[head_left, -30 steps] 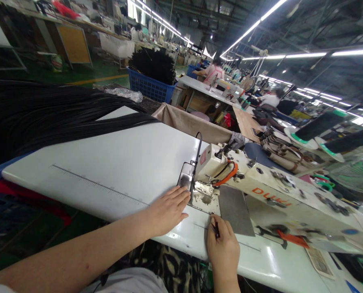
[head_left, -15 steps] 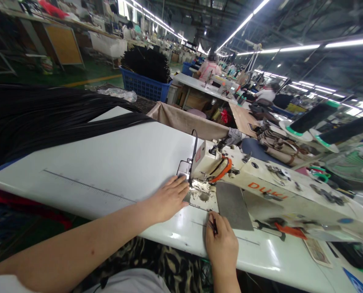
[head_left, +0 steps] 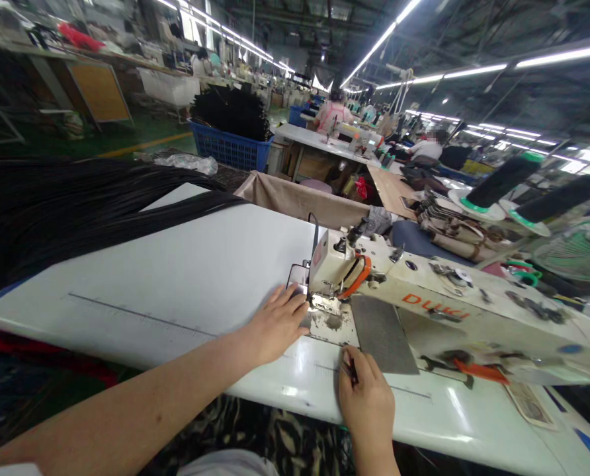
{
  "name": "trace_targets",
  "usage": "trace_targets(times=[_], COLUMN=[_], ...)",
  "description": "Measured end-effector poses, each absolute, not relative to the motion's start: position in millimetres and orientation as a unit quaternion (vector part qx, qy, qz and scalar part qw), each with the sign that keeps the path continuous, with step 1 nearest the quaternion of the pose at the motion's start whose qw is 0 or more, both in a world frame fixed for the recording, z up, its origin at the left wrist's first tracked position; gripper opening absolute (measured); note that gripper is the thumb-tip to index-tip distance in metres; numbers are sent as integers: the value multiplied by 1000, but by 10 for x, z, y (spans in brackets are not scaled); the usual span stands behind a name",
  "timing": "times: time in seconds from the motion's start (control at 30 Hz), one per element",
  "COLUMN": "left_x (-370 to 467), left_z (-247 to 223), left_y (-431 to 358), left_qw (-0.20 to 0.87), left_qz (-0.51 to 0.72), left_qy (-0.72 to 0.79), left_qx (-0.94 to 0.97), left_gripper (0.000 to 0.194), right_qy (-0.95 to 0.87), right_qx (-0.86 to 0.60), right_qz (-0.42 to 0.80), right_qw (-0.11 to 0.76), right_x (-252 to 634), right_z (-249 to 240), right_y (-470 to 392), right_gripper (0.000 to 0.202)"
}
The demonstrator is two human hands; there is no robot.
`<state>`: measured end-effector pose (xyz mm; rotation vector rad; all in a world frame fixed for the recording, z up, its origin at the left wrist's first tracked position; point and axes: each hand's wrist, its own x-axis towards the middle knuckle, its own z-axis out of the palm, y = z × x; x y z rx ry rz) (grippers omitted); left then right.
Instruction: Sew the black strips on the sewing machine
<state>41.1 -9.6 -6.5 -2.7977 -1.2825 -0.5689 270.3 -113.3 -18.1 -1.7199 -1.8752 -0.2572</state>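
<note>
In the head view, orange letters (head_left: 431, 306), apparently reading DUKI, ran along the sewing machine (head_left: 399, 271) towards 4 o'clock. At 6 o'clock the left hand (head_left: 278, 327) lay beside the worn metal plate (head_left: 332, 330), its grip spread, fingers more parted than a second earlier. At 5 o'clock the right hand (head_left: 368, 393) kept its grip pinching a small dark tool (head_left: 353, 373) above the white desk (head_left: 186, 264).
</note>
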Motion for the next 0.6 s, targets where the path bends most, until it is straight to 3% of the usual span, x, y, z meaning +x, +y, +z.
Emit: trace_targets(times=[0.17, 0.33, 0.43, 0.6], left_x=[401, 369, 397, 520], left_z=[-68, -51, -62, -142], left_y=[-70, 229, 545, 968], left_qw=[-20, -138, -207, -234], left_qz=[-183, -235, -263, -242], left_qy=[-411, -403, -396, -369], left_qx=[-893, -874, -855, -866], left_gripper=[47, 28, 30, 29], right_qy=[-701, -701, -698, -698], right_qx=[-643, -645, -649, -644], right_qz=[-94, -100, -100, -99], right_qw=[293, 289, 287, 296], right_x=[2731, 2716, 2706, 2707], right_z=[-239, -222, -213, -210], right_y=[-1125, -1130, -1130, -1123], right_gripper=[23, 23, 22, 21])
